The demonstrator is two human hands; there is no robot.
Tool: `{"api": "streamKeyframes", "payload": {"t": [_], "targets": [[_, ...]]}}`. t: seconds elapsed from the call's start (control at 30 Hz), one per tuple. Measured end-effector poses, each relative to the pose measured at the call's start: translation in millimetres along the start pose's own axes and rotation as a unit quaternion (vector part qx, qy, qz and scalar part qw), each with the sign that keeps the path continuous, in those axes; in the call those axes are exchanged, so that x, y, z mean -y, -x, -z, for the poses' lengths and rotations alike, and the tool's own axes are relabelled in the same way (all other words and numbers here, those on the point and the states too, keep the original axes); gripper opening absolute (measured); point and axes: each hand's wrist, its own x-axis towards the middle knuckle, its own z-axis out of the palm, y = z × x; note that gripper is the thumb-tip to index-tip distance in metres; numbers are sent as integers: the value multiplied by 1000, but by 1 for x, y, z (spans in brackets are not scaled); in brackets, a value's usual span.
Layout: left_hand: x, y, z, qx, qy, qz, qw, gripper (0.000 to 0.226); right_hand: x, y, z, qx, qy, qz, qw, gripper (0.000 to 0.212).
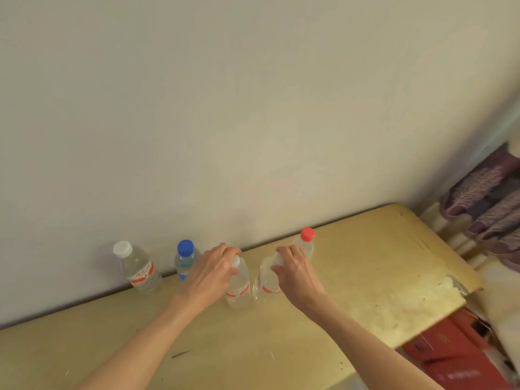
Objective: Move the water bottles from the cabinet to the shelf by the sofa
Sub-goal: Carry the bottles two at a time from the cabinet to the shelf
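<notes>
While a white-capped bottle [139, 270], a blue-capped bottle [185, 258] and a red-capped bottle [306, 243] stand along the desk's [380, 277] back edge by the wall, the left hand [213, 273] grips one middle bottle's [239, 288] cap and the right hand [295, 270] grips the neighbouring bottle's [267, 285] top.

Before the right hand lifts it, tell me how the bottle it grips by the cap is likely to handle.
The bottle under the right hand looks clear and thin-walled, so it probably flexes if squeezed. How full it is cannot be told, so its weight is uncertain. Standing tall on a narrow base on the cabinet top, beside the bottle the left hand holds, it may tip if pushed high.
</notes>
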Motion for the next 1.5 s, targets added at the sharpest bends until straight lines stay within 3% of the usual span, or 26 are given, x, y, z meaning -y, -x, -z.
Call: {"api": "streamKeyframes", "payload": {"t": [0.17,0.3,0.47,0.6,0.9,1.13,1.27,1.5], "targets": [[-24,36,-8,29,80,-60,995,33,6,75,0,-52,-23,-45,997,40],[-44,70,-15,71,116,-142,981,32,15,147,-6,-98,-39,-136,985,44],[-82,118,-27,116,134,-237,955,32,13,249,-7,-182,-55,-249,950,41],[-134,154,-36,175,133,-336,916,33,11,335,-6,-252,-63,-321,911,39],[-291,286,-68,244,133,-531,801,33,20,577,4,-404,-36,-474,782,35],[-409,433,-99,297,170,-601,722,32,37,766,3,-426,17,-555,714,30],[-464,521,-123,338,171,-639,669,30,57,862,-7,-456,27,-615,643,32],[-559,672,-172,408,148,-708,557,32,82,1008,-39,-505,1,-715,483,34]]}}
